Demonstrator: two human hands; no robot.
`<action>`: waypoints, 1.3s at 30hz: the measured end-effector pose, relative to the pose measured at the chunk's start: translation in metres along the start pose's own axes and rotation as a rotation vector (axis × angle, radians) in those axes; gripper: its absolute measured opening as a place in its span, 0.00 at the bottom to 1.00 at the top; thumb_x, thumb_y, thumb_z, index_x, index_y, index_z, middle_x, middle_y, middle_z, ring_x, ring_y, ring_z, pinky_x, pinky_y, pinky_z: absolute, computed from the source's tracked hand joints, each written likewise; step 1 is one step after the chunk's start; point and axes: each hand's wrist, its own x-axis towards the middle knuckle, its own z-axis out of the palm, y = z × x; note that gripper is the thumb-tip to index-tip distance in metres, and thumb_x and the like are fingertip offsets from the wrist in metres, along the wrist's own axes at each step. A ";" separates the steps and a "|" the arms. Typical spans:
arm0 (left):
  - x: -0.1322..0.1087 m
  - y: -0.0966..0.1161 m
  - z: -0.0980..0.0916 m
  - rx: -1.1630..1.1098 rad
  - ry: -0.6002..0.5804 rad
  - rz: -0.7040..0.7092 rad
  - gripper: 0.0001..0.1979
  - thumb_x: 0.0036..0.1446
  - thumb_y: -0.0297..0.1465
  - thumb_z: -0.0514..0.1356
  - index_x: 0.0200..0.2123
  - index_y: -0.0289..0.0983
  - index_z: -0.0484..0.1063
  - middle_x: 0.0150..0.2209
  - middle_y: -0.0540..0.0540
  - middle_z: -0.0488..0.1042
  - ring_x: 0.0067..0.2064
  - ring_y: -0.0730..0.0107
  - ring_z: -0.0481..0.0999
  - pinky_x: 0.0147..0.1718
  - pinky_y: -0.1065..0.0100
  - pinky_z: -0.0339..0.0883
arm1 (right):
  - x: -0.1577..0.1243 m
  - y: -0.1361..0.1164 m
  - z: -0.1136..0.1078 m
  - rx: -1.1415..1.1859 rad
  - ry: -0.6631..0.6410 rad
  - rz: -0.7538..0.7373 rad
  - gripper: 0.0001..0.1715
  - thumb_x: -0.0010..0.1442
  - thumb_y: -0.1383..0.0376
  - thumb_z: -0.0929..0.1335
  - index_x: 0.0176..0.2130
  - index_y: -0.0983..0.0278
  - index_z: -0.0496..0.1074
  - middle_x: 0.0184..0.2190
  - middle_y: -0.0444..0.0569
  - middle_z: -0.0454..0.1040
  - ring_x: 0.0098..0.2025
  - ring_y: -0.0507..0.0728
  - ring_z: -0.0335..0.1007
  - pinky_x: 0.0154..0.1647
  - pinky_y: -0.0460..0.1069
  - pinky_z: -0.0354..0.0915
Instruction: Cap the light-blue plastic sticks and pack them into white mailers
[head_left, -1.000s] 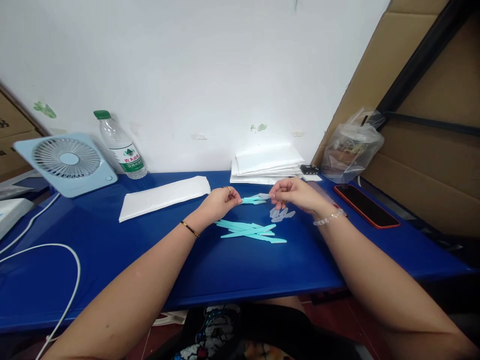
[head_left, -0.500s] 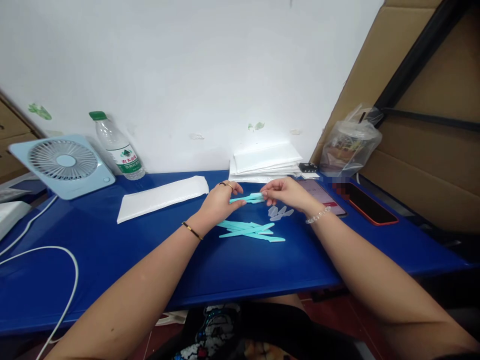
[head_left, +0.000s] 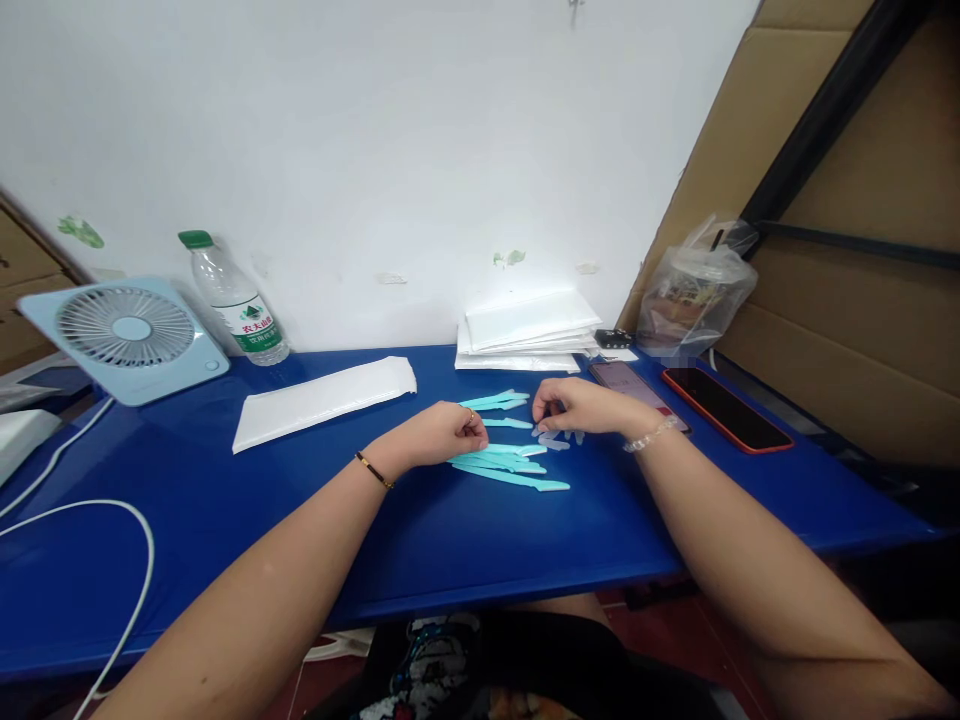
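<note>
Teal sticks (head_left: 517, 478) touch your curled L hand (head_left: 442, 435), grip unclear; half-open R hand (head_left: 589, 408) rests fingertips on clear caps (head_left: 553, 442).

Teal sticks (head_left: 510, 466) flat, loosely piled; clear caps (head_left: 556, 442) alongside

L hand (head_left: 439, 435): gold ring (head_left: 471, 411), blk bracelet (head_left: 374, 470) | R hand (head_left: 589, 408): bead bracelet (head_left: 651, 436)

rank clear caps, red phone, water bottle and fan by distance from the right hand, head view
1. clear caps, at the fingertips of the right hand
2. red phone, on its right
3. water bottle, far left, at the back
4. fan, farthest left
</note>
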 end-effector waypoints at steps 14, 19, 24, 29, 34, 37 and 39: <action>0.001 -0.018 -0.009 0.040 0.239 -0.130 0.10 0.55 0.36 0.53 0.31 0.38 0.71 0.29 0.50 0.73 0.28 0.71 0.68 0.26 0.72 0.59 | -0.003 -0.004 -0.004 0.129 0.007 0.026 0.12 0.56 0.58 0.67 0.34 0.65 0.70 0.29 0.48 0.73 0.29 0.52 0.67 0.29 0.46 0.62; 0.001 -0.019 -0.009 0.044 0.233 -0.095 0.11 0.55 0.36 0.53 0.32 0.38 0.72 0.31 0.49 0.74 0.30 0.70 0.69 0.28 0.71 0.60 | -0.001 -0.004 0.000 0.212 0.063 -0.026 0.13 0.57 0.57 0.66 0.36 0.65 0.70 0.31 0.48 0.74 0.31 0.52 0.68 0.32 0.46 0.64; 0.001 -0.020 -0.010 0.031 0.254 -0.080 0.11 0.55 0.36 0.52 0.32 0.38 0.72 0.32 0.49 0.74 0.31 0.70 0.70 0.29 0.71 0.61 | -0.001 -0.008 0.001 0.269 0.106 -0.045 0.13 0.56 0.58 0.66 0.36 0.65 0.71 0.31 0.48 0.75 0.31 0.52 0.69 0.33 0.48 0.65; 0.001 -0.015 -0.009 0.041 0.280 -0.078 0.11 0.56 0.37 0.53 0.33 0.38 0.72 0.32 0.48 0.74 0.30 0.70 0.69 0.28 0.71 0.60 | 0.001 -0.016 0.004 0.340 0.164 -0.035 0.13 0.55 0.58 0.67 0.35 0.65 0.72 0.28 0.47 0.74 0.30 0.53 0.69 0.33 0.49 0.66; 0.006 -0.013 -0.004 0.090 0.354 -0.057 0.11 0.57 0.37 0.52 0.33 0.38 0.71 0.33 0.48 0.74 0.32 0.69 0.70 0.28 0.70 0.59 | 0.006 -0.019 0.010 0.361 0.227 -0.032 0.14 0.54 0.57 0.68 0.35 0.65 0.72 0.27 0.47 0.74 0.29 0.53 0.70 0.32 0.48 0.66; 0.010 -0.017 -0.001 0.124 0.364 -0.073 0.11 0.59 0.36 0.51 0.34 0.38 0.71 0.33 0.48 0.74 0.34 0.67 0.71 0.29 0.69 0.60 | 0.000 -0.010 0.000 0.255 0.250 -0.033 0.15 0.53 0.57 0.69 0.37 0.64 0.74 0.32 0.49 0.75 0.33 0.54 0.70 0.35 0.49 0.65; 0.011 -0.018 0.000 0.168 0.394 -0.083 0.11 0.59 0.35 0.51 0.36 0.38 0.72 0.35 0.47 0.73 0.36 0.66 0.71 0.32 0.68 0.60 | -0.007 0.001 -0.010 0.139 0.225 -0.023 0.15 0.52 0.57 0.69 0.37 0.64 0.75 0.35 0.50 0.75 0.34 0.55 0.70 0.35 0.49 0.64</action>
